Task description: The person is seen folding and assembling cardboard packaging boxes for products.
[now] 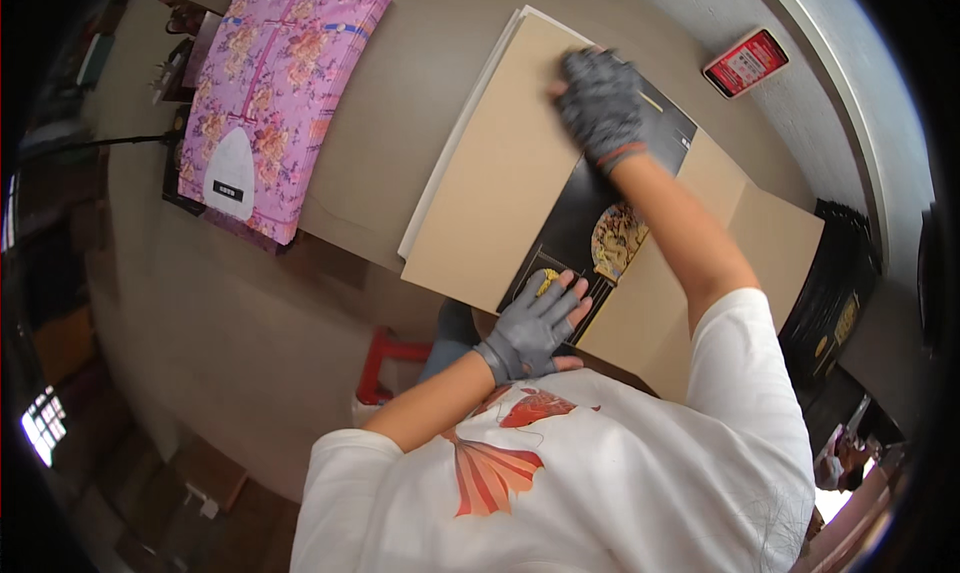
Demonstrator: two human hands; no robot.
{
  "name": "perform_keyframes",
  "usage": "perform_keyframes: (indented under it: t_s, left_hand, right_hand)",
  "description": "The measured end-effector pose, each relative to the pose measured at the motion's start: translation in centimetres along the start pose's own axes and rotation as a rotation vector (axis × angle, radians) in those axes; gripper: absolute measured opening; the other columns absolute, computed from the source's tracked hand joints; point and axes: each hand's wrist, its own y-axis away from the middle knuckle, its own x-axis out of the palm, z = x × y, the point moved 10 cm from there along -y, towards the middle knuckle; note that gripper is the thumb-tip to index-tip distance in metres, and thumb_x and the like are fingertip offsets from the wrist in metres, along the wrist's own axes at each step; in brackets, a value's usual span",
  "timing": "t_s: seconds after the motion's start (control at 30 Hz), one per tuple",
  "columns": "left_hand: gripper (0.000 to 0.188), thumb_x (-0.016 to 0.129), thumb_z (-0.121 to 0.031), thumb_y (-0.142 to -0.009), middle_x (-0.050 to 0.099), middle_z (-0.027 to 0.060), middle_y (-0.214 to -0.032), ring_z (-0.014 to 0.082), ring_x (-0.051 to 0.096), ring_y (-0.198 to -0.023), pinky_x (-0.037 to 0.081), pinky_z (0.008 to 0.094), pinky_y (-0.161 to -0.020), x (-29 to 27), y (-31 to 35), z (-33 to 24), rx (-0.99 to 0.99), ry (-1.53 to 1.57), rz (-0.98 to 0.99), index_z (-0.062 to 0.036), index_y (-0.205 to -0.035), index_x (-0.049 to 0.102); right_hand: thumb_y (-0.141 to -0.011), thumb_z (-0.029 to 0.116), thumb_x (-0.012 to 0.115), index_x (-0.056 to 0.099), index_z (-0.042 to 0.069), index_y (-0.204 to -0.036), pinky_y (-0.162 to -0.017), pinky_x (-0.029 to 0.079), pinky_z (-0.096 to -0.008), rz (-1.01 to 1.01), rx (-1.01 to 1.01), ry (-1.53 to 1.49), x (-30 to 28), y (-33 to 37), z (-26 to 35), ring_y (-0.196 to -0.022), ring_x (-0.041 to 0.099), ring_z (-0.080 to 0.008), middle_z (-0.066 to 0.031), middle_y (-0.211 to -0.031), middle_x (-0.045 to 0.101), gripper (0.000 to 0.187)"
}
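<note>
A tan board with a black printed panel (570,213) down its middle lies on the table in front of me. The panel carries a round, many-coloured picture with gold in it. My left hand (535,328), in a grey fingerless glove, rests flat on the panel's near end with its fingers spread. Near the far edge of the board, my right hand (603,103) presses down in a dark grey knit glove, thumb out to the side. It is somewhat blurred, and I see no thing held in it. A tan flap (780,233) extends from the panel's right side.
A stack of pink flowered packages (270,103) stands at the left of the table (390,103). A red-and-white box or card (746,63) lies by the wall at the far right. Black stacked pieces (835,283) sit at the right, and a red stool (375,368) stands below the table edge.
</note>
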Motion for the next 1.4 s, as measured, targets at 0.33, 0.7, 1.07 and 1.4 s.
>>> perform_keyframes:
  t_s: [0.33,0.7,1.07,1.4]
  left_hand:
    - [0.044,0.039,-0.033,-0.105,0.063,0.0055,-0.073,0.0112,0.057,-0.066,0.048,0.0276,-0.065,-19.2,5.1,8.9,-0.511,0.625,-0.688,-0.0038,-0.083,0.064]
    - [0.042,0.067,-0.017,-0.087,0.058,0.0207,-0.127,0.0313,0.064,-0.108,0.054,0.0335,-0.083,-10.6,-10.5,4.0,0.026,-0.122,-0.287,0.0016,-0.124,0.058]
    - [0.068,0.058,-0.037,-0.089,0.033,0.0176,-0.155,0.0359,0.025,-0.146,0.018,0.0544,-0.118,0.4,-14.4,4.5,0.177,-0.516,0.121,-0.0067,-0.147,0.04]
    - [0.093,0.068,-0.063,-0.075,0.023,0.0189,-0.159,0.0359,0.013,-0.15,0.004,0.0525,-0.12,0.2,-14.8,4.2,0.039,-0.392,0.298,-0.0226,-0.152,0.035]
  right_hand:
    - [-0.079,0.043,0.062,0.059,0.02,-0.127,-0.105,0.031,-0.0646,0.062,-0.368,-0.519,-2.6,17.4,21.5,-0.135,0.042,-0.039,-0.0126,-0.139,0.052,0.053]
    - [-0.085,0.008,0.065,0.058,0.008,-0.121,-0.086,0.053,-0.0402,-0.145,-0.051,-0.882,-22.3,20.8,8.1,-0.1,0.064,-0.0332,-0.0126,-0.117,0.066,0.037]
    - [-0.095,0.047,0.058,0.04,0.011,-0.148,-0.117,0.024,-0.0455,-0.112,0.752,-0.915,-15.1,36.8,-9.9,-0.143,0.031,-0.0369,-0.0178,-0.153,0.037,0.067]
    - [-0.082,0.064,0.06,0.035,0.036,-0.15,-0.109,0.003,-0.0736,0.596,0.672,-0.014,-6.1,31.0,-5.0,-0.148,0.002,-0.0468,-0.0154,-0.163,0.012,0.078]
